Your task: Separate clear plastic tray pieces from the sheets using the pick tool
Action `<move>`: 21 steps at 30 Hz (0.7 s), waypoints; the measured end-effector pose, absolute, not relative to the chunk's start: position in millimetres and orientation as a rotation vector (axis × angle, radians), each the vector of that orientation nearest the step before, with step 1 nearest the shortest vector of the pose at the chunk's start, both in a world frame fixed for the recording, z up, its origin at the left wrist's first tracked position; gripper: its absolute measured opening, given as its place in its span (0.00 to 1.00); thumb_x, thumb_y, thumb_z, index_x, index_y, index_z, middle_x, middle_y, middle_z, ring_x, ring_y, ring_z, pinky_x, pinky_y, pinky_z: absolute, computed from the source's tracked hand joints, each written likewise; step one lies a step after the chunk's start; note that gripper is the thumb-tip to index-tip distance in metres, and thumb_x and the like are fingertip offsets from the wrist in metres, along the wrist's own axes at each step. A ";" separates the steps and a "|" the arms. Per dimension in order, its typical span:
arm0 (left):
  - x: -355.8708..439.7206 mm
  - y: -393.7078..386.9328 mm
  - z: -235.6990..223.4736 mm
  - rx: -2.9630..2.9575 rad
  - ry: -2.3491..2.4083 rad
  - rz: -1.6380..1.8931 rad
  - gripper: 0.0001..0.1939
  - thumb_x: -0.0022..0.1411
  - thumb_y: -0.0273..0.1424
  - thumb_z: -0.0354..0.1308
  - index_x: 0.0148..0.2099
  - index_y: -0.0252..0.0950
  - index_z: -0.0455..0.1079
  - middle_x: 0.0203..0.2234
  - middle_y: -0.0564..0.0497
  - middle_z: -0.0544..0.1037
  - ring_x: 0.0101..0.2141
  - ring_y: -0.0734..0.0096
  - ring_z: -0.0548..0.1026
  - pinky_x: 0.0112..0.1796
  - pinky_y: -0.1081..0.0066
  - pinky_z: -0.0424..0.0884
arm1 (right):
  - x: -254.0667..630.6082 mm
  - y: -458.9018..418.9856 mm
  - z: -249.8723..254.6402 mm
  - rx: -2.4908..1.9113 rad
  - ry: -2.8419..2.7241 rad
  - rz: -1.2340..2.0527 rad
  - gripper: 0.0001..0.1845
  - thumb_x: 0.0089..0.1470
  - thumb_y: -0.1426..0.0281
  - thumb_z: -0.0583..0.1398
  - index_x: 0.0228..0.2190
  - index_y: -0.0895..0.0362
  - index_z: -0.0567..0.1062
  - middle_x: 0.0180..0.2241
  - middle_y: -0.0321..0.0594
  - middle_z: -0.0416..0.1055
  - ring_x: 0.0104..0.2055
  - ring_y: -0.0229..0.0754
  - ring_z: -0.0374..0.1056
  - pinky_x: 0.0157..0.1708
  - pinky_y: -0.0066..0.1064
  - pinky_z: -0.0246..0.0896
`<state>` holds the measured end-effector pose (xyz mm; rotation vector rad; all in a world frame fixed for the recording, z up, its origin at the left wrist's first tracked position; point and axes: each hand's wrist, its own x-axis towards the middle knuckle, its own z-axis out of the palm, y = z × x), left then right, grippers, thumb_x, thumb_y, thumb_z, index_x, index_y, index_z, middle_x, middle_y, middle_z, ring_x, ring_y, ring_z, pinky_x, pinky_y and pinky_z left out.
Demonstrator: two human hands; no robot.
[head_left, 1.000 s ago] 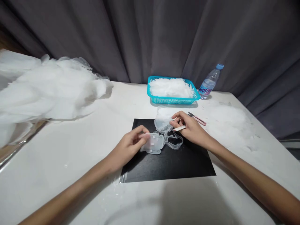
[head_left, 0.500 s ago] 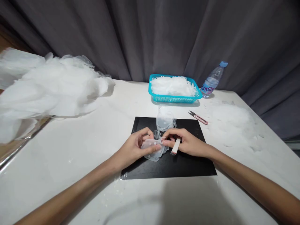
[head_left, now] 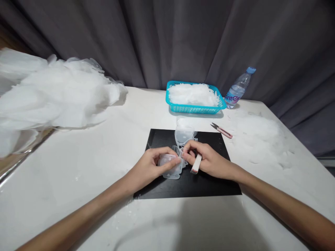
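Over a black mat, my left hand is closed on a thin translucent plastic piece with small round spots, the thumb on top. My right hand has thumb and forefinger pinched at the piece's right edge, close to my left fingertips. A flat white stick-like handle with a red mark on its end lies in that same hand, sticking out below the fingers; its other end is hidden. Beyond the hands, more translucent plastic sheets lie across the mat's far edge.
A blue basket full of white translucent pieces stands at the back, beside a water bottle. Pink-handled thread snips lie right of the mat. A large heap of plastic sheets covers the left; thin scraps lie right.
My left fingers have shifted toward the piece's right edge, and the piece has turned slightly. My right fingertips have moved slightly up and right, still holding the white handle.
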<state>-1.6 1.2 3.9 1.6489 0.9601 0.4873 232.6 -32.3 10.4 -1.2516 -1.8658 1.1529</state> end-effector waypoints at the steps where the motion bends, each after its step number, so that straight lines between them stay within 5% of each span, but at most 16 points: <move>1: -1.4 0.6 4.1 1.671 0.974 0.496 0.17 0.67 0.46 0.64 0.39 0.37 0.80 0.30 0.52 0.79 0.28 0.71 0.69 0.30 0.72 0.63 | 232.7 -32.0 11.2 -1.242 -1.863 1.169 0.12 0.66 0.58 0.62 0.36 0.54 0.74 0.27 0.31 0.62 0.28 0.36 0.59 0.30 0.27 0.54; 13: -1.4 -11.6 8.8 2.000 0.938 0.699 0.13 0.72 0.37 0.61 0.36 0.36 0.77 0.29 0.52 0.82 0.28 0.71 0.78 0.30 0.74 0.70 | 238.1 -25.9 13.4 -1.008 -1.691 1.512 0.17 0.61 0.54 0.66 0.35 0.56 0.76 0.28 0.31 0.65 0.27 0.34 0.54 0.30 0.28 0.52; 16: -2.0 -21.4 2.5 2.450 0.620 0.935 0.05 0.72 0.26 0.60 0.41 0.37 0.77 0.29 0.53 0.82 0.29 0.71 0.81 0.32 0.74 0.75 | 236.1 -27.0 11.6 -1.134 -1.873 1.215 0.12 0.66 0.61 0.62 0.36 0.56 0.75 0.33 0.36 0.71 0.33 0.38 0.63 0.35 0.30 0.57; 19: -0.4 -38.2 -0.3 2.850 0.119 1.100 0.08 0.69 0.20 0.61 0.44 0.39 0.77 0.33 0.53 0.84 0.34 0.67 0.84 0.38 0.70 0.80 | 238.1 -24.6 9.1 -1.481 -1.950 0.719 0.05 0.66 0.70 0.59 0.37 0.56 0.74 0.37 0.40 0.75 0.39 0.42 0.69 0.39 0.32 0.57; 21: 0.6 -44.5 2.9 2.774 0.194 1.061 0.09 0.71 0.21 0.58 0.49 0.37 0.77 0.36 0.50 0.85 0.37 0.66 0.84 0.40 0.70 0.81 | 245.9 -20.3 11.8 -1.649 -1.956 0.538 0.03 0.65 0.72 0.59 0.38 0.55 0.75 0.37 0.40 0.77 0.40 0.44 0.71 0.39 0.33 0.57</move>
